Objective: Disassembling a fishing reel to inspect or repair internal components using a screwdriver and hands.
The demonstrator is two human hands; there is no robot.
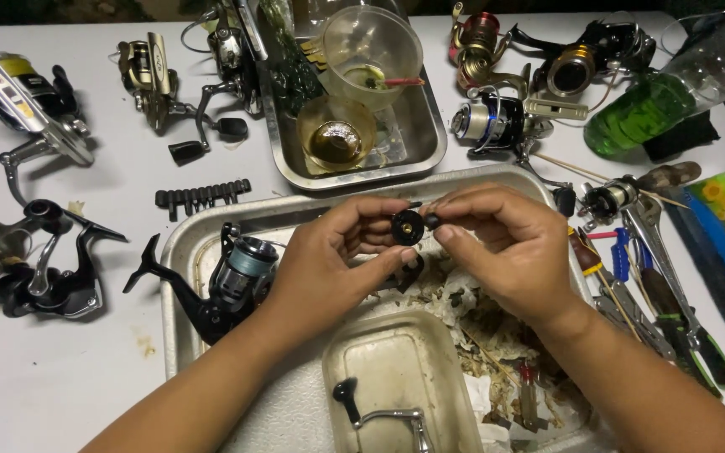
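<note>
My left hand [329,260] pinches a small round black part with a brass centre [408,226] between thumb and fingers. My right hand [505,247] meets it from the right, its fingertips on a small dark piece [432,221] touching that part. Both hands hover over a large metal tray [179,252]. A black spinning reel with a grey spool [232,281] lies in the tray, just left of my left wrist. A reel handle with a black knob [362,407] rests in a rectangular plastic container [455,386] near me.
Several fishing reels [35,268] lie around the white table. A smaller steel tray [430,143] at the back holds a clear cup [371,50] and a bowl of amber liquid [336,138]. A green bottle [639,113], wrenches [656,243] and screwdrivers lie on the right; a bit strip [203,197] on the left.
</note>
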